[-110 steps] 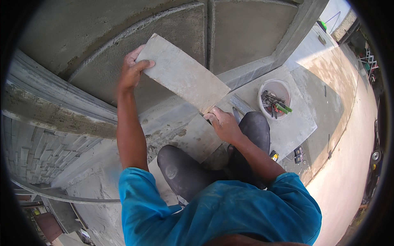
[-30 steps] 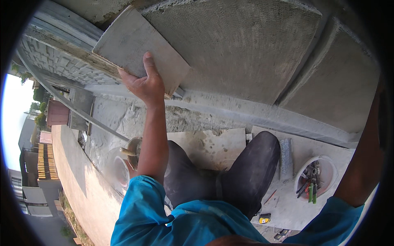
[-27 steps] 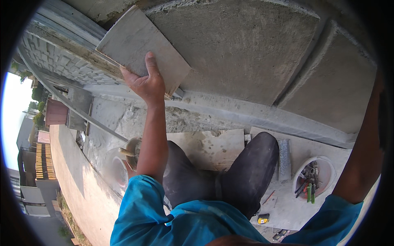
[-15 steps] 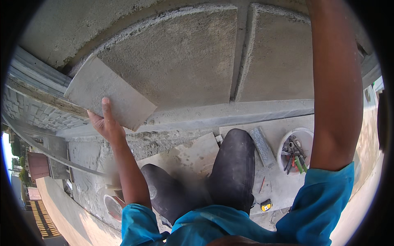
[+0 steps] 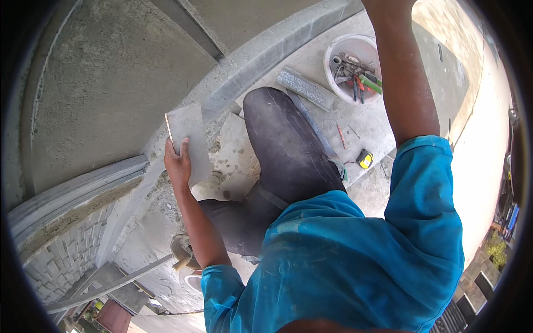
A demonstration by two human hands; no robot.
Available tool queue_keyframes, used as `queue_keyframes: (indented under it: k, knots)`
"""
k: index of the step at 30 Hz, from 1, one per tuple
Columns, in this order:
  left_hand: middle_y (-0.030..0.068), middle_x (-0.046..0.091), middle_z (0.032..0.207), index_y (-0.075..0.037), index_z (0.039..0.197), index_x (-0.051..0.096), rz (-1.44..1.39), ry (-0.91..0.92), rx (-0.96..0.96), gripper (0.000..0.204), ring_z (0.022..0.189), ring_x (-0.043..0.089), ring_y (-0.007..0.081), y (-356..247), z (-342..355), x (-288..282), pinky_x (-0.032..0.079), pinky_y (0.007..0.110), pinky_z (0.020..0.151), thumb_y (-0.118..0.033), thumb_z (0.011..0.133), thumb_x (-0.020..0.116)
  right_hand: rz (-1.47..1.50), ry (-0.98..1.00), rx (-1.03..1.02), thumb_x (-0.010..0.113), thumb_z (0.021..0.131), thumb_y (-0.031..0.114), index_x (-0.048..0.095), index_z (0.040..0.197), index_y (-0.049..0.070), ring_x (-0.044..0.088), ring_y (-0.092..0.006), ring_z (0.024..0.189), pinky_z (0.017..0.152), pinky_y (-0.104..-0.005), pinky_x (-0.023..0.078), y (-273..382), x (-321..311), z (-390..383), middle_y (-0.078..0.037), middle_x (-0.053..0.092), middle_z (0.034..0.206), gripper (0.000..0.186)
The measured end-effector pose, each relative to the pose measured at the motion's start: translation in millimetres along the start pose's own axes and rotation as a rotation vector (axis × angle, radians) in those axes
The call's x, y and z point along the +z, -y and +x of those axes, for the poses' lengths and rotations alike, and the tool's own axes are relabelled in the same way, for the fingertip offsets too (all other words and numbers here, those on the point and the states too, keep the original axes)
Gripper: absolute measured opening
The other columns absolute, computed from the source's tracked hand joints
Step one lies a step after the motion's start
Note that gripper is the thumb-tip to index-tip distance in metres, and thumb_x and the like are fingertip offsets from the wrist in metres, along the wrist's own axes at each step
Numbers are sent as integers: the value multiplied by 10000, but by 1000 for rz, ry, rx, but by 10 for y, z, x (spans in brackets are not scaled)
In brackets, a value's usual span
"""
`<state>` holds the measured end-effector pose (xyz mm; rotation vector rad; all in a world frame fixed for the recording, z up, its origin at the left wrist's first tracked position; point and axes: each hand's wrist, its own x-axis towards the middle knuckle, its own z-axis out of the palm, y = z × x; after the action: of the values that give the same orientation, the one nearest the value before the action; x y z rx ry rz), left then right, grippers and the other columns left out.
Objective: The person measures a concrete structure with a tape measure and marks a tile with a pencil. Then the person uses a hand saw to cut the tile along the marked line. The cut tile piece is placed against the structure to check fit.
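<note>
My left hand (image 5: 178, 165) grips a thin, flat grey rectangular board (image 5: 191, 129) by its near edge. The thumb lies on its face, and a pale edge shows along the left side. Behind the board are the rough grey plastered wall (image 5: 111, 94) and the light ledge (image 5: 244, 72) along its foot. My right arm (image 5: 408, 91) stretches up past a white bucket (image 5: 328, 62) of hand tools. The right hand (image 5: 388, 3) is cut off by the top edge, and its fingers are hidden.
A speckled grey block (image 5: 305, 89) lies by my knee. Farther right are a red pencil (image 5: 341, 136) and a yellow tape measure (image 5: 365, 159). At lower left stand a bucket (image 5: 179, 244) with a handle sticking out and a long curved-looking strip (image 5: 116, 287).
The view has swung to the right and downward. The board, still in my left hand, has come away from the raised wall panel and turned more upright. My right hand stays at the top edge.
</note>
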<state>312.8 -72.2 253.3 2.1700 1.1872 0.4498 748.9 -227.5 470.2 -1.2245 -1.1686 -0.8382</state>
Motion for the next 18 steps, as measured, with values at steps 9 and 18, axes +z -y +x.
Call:
queue_keyframes:
  k: [9,18]
  knots:
    - [147,708,1080,-25,1238,631,290,-14,425,391,1033,658,319,482,353,955,506,433,908,-175,910,781,-447,750,1191,675,963,203,686,1031,46,691,-291,857,835,-428,555,1583,-2209,-3922,-113,683,954,172]
    - [96,744,982,-3,989,727,-5,-179,324,213,886,673,204,-256,463,437,525,363,844,-192,1037,641,-1310,621,1854,903,684,538,282,1557,119,534,-471,1260,1064,-506,468,1453,-3520,-5510,-308,524,1330,1151]
